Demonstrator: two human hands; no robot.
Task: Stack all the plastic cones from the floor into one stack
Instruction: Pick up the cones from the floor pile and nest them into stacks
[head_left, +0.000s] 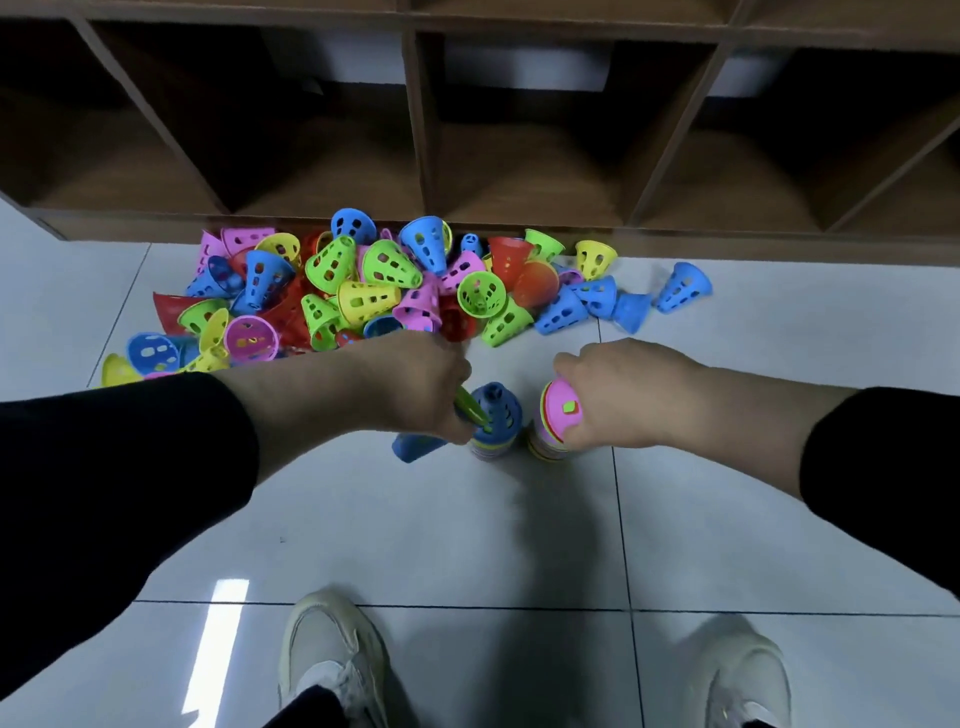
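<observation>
A heap of loose plastic cones (363, 280) in blue, green, yellow, pink and red lies on the floor against the shelf base. Two stacks stand upright in front of me. The left stack (496, 421) has a blue cone on top; my left hand (415, 384) grips it at its side, with a green cone edge showing between the fingers. A blue cone (415, 448) lies on its side under that hand. The right stack (556, 421) is topped with a pink cone, and my right hand (618, 395) is closed around it.
A brown wooden shelf unit (426, 130) with open compartments runs along the back. A few blue cones (683, 286) lie apart at the heap's right edge. The floor is pale tile (467, 545). My two shoes (332, 660) stand near the bottom edge.
</observation>
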